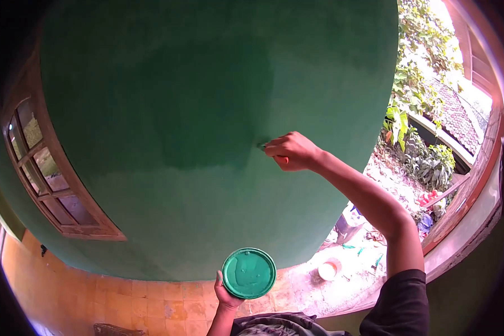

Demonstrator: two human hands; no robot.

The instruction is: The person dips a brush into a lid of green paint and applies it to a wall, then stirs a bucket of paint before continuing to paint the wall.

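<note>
My left hand point(227, 293) is closed on the side of a round tub of green paint point(248, 273), held low in front of my body. Thick green paint shows inside its rim. Up at the wall, my right hand point(292, 151) grips a paintbrush point(261, 146). Its dark tip is at the wall surface, and a bit of orange shows under my fingers; most of the brush is hidden by the hand. The green wall point(313, 95) bears a darker, wet-looking patch point(213, 112) left of the brush, with an uneven lower edge.
A wooden-framed window point(50, 162) is set in the wall at left. Orange floor tiles point(151, 297) run along the wall's foot. Past its right edge are a white bucket point(330, 269) on pale ground, plants point(428, 159) and a tiled roof point(459, 112).
</note>
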